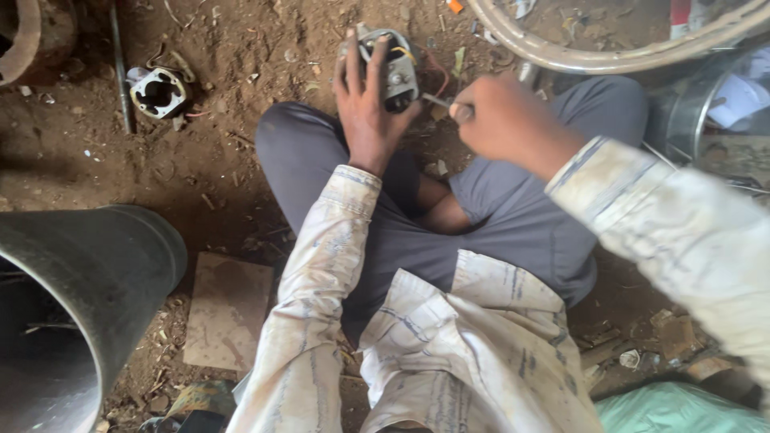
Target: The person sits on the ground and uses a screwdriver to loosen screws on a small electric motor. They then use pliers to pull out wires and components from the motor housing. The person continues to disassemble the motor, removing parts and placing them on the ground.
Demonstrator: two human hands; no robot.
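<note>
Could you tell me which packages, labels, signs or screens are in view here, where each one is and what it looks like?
No signs or screens show, and no sure label or package.
Red and white container: top right beyond the curved pale rim, only partly in frame.
White paper: right edge inside a round metal tub, crumpled; any print too small to tell.
Pale green bag-like sheet: bottom right corner, wrinkled, plain.

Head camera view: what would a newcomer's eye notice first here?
First, at top centre, the left hand holds a small motor part with loose wires, while the right hand points a thin tool at it. Next, a large dark metal cylinder fills the lower left, on the dirt floor.
</note>
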